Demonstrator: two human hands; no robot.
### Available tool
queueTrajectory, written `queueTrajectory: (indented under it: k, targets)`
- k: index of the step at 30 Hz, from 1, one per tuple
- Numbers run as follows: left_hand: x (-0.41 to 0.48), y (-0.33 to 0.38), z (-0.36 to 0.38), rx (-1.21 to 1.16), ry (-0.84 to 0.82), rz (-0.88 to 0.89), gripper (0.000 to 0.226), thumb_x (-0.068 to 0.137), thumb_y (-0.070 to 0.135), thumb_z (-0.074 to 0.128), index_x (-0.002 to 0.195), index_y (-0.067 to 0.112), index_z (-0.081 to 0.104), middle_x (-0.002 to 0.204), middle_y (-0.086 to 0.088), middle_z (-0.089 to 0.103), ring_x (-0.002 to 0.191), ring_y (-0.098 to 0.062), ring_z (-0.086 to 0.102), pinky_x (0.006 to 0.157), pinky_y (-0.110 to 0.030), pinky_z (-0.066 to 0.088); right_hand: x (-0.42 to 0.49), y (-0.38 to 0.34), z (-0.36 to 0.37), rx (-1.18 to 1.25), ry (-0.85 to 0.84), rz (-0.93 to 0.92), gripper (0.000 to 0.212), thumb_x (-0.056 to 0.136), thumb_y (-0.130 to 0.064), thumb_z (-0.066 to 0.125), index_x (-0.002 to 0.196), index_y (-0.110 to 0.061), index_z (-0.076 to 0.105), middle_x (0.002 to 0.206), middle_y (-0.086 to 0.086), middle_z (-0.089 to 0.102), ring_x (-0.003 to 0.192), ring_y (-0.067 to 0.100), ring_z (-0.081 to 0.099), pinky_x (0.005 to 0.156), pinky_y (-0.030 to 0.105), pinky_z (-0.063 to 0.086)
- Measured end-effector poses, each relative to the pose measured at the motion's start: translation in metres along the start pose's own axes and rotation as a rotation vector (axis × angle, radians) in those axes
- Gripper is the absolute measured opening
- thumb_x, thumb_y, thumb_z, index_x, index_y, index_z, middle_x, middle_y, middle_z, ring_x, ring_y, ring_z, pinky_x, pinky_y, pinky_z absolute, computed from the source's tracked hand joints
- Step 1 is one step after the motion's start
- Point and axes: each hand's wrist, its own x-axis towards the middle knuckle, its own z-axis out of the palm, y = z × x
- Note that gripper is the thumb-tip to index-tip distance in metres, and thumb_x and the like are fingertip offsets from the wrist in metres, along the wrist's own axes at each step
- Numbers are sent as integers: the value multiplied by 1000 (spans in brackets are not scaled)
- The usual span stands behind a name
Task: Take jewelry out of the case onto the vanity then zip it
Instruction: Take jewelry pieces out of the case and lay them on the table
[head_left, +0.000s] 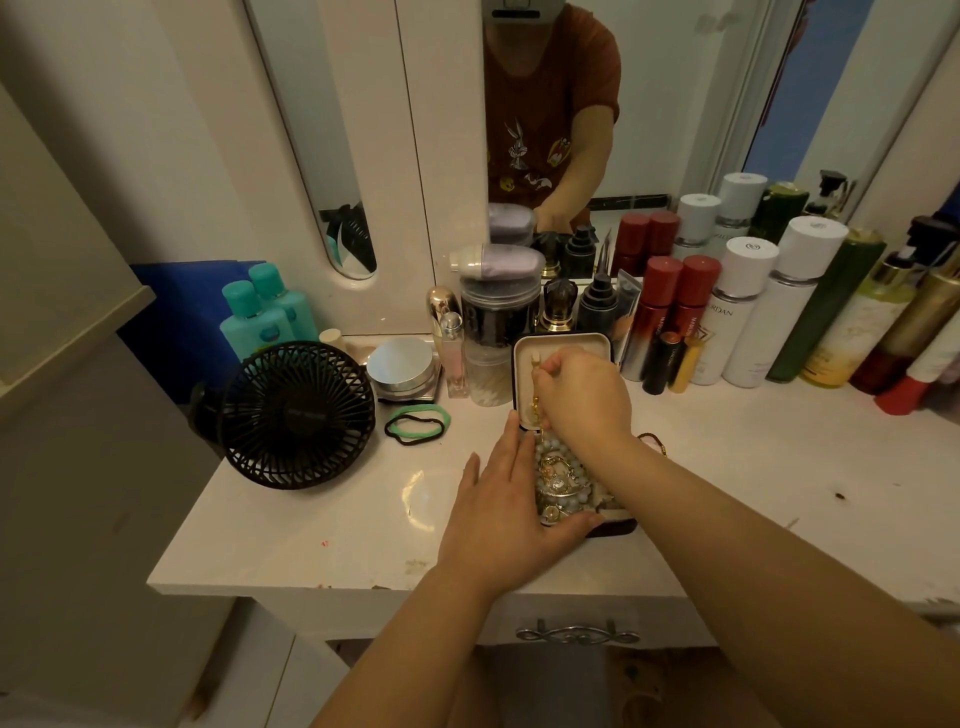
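left to right: black fan at 9 o'clock on the vanity, hair ties just beside it, then bare top, then the work. left hand lies flat with fingers straight, pressed along the 9 o'clock wall of the case, thumb across its 6 o'clock edge. it braces and grips nothing. case sits mid-vanity, open, lid standing up on the 12 o'clock side, tray toward the person and heaped with jewelry: pale beads and gold bits, tangled. right hand is above the tray in front of the lid, fingertips pinching a gold chain. chain hangs from the pinch at 12 down toward 6, so long axis near vertical; lower end seems to touch the heap, probably not free yet. key relation: right hand has the piece, left is tied up holding the case. open top lies at 9 o'clock past the left hand and at 3 o'clock by the right forearm, where a dark loop lies just beside the case. 3 o'clock looks the shorter drop. bottles crowd 1 to 3 o'clock at the back. zip not started; early in unloading, i'd say.
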Motion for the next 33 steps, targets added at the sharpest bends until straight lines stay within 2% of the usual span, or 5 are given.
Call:
queueTrajectory:
  k: [17, 22, 26, 29, 33]
  targets:
    - [0, -1, 1, -3, -11, -2, 98, 74, 76, 32, 147, 23, -5, 155, 6, -16, 142, -6, -3, 116, -37, -1, 4, -4, -20, -6, -61, 72, 20, 87, -22, 58, 67, -21, 61, 80, 1, 68, 79, 16, 61, 67, 27, 44]
    - [0, -1, 1, 4, -25, -10, 99, 73, 77, 30, 147, 23, -5, 155, 6, -17, 142, -7, -2, 116, -37, -2, 2, 1, -20, 171, -58, 124, 22, 83, -16, 60, 62, -20, 64, 63, -3, 65, 67, 15, 62, 60, 25, 46]
    - [0, -2, 1, 12, -26, -14, 99, 72, 78, 29, 147, 24, -6, 155, 6, -18, 142, -7, -1, 116, -36, -2, 3, 1, -18, 450, -161, 287, 15, 84, -11, 58, 69, -15, 62, 68, 9, 71, 66, 20, 68, 69, 32, 55]
    - [0, -1, 1, 10, -22, -13, 99, 72, 78, 29, 147, 23, -4, 155, 6, -17, 142, -7, -1, 115, -36, -2, 2, 0, -19, 487, -215, 296, 19, 85, -11, 56, 67, -15, 61, 77, 12, 72, 59, 15, 64, 59, 23, 51]
    - [0, -1, 1, 8, -25, -11, 99, 71, 79, 28, 147, 23, -4, 155, 5, -17, 142, -8, 0, 116, -37, -1, 1, 4, -26, 421, -263, 281, 10, 85, -13, 58, 84, -12, 69, 57, -2, 57, 47, 3, 49, 48, 15, 39]
